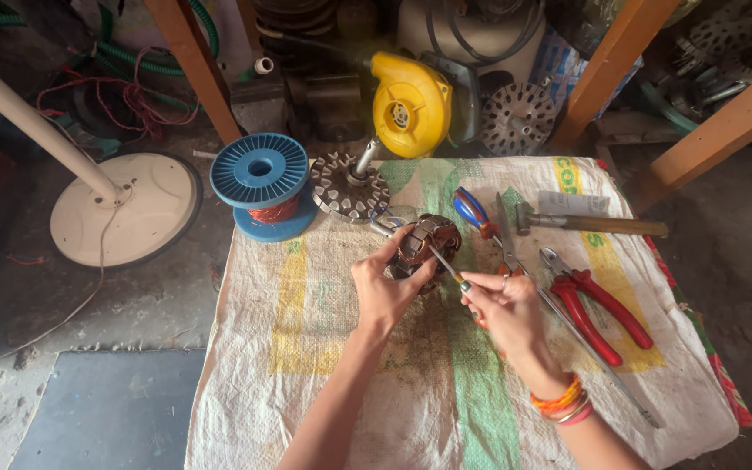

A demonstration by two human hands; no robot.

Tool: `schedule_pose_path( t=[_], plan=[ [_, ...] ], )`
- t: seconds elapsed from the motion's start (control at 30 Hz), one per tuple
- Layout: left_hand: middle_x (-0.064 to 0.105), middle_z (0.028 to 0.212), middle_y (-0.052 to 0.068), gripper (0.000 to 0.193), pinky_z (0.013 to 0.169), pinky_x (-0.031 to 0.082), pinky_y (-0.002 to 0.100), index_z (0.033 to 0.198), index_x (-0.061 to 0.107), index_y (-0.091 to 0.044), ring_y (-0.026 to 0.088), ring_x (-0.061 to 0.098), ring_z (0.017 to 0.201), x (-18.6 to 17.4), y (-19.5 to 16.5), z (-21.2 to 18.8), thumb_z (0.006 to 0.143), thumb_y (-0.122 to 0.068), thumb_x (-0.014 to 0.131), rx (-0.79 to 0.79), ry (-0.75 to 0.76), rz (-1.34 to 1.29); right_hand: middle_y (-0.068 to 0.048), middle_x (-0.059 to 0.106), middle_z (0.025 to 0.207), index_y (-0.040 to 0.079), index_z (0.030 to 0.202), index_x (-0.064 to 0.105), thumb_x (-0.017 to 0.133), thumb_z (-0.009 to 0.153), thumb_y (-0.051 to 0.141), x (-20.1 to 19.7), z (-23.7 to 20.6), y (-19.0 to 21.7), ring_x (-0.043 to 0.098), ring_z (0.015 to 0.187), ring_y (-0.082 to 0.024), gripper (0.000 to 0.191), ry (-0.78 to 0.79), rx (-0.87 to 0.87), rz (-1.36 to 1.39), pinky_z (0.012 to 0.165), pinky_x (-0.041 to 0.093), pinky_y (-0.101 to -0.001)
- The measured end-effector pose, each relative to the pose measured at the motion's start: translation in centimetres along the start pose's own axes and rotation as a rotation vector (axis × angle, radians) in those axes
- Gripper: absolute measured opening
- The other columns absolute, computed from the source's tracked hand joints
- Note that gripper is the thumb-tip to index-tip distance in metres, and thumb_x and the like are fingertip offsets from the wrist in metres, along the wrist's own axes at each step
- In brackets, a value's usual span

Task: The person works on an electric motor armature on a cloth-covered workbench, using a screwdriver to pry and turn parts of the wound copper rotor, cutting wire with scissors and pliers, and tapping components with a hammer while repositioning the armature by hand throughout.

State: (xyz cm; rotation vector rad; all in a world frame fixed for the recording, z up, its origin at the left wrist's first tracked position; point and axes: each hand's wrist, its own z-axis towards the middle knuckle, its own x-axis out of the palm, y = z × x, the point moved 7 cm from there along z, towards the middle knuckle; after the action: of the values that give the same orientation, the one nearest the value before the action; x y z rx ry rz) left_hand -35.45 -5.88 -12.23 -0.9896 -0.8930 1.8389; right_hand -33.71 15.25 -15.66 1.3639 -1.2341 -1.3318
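My left hand (385,287) grips a round motor stator (428,248) with brown copper windings, held above a woven sack (324,348). My right hand (506,309), bangles at its wrist, pinches a thin metal tool (446,264) whose tip pokes into the stator's windings. Both hands sit over the middle of the sack.
On the sack lie red-handled pliers (598,305), a wooden-handled hammer (594,224), a blue-and-red handled tool (476,211) and a toothed rotor with shaft (350,184). A blue spool of copper wire (263,183), a yellow blower (411,104) and a white fan base (128,209) stand beyond. Wooden legs at right.
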Motion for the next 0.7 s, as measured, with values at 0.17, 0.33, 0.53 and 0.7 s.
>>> schedule_pose_path(
  t=[0.17,0.33,0.53,0.7],
  plan=[
    [0.079,0.109,0.011,0.062,0.086,0.066,0.032,0.132,0.067,-0.008,0.018,0.081,0.088,0.5,0.4,-0.1,0.074,-0.02,0.087,-0.03,0.043,-0.031,-0.01,0.068,0.074,-0.011,0.106,0.075,0.061,0.091,-0.002,0.0,1.0,-1.1,0.055,0.054,-0.011,0.022,0.29,0.145,0.399,0.046,0.041,-0.024],
    [0.079,0.108,0.01,0.061,0.083,0.062,0.032,0.132,0.065,-0.009,0.016,0.081,0.085,0.5,1.0,0.3,0.076,-0.026,0.085,-0.041,0.098,-0.057,-0.006,0.07,0.071,-0.003,0.106,0.078,0.065,0.089,0.002,-0.7,1.1,1.2,0.054,0.051,-0.011,0.023,0.211,-0.018,0.109,0.043,0.038,-0.0242],
    [0.081,0.106,0.014,0.06,0.086,0.062,0.041,0.129,0.07,-0.009,0.018,0.078,0.085,0.0,0.9,0.5,0.08,-0.042,0.083,0.067,0.098,-0.085,-0.003,0.07,0.077,0.007,0.11,0.079,0.069,0.089,0.006,-0.9,-3.3,8.0,0.058,0.055,-0.011,0.023,-0.152,-0.763,-0.619,0.05,0.043,-0.0259],
    [0.08,0.095,0.022,0.056,0.074,0.06,0.044,0.131,0.073,-0.011,0.025,0.075,0.076,0.5,3.2,0.4,0.081,-0.036,0.082,-0.266,0.161,-0.182,-0.005,0.073,0.085,0.007,0.11,0.079,0.069,0.089,0.008,-0.5,-5.0,8.0,0.06,0.058,-0.009,0.023,-0.224,-0.803,-0.687,0.051,0.046,-0.0222]
  ],
)
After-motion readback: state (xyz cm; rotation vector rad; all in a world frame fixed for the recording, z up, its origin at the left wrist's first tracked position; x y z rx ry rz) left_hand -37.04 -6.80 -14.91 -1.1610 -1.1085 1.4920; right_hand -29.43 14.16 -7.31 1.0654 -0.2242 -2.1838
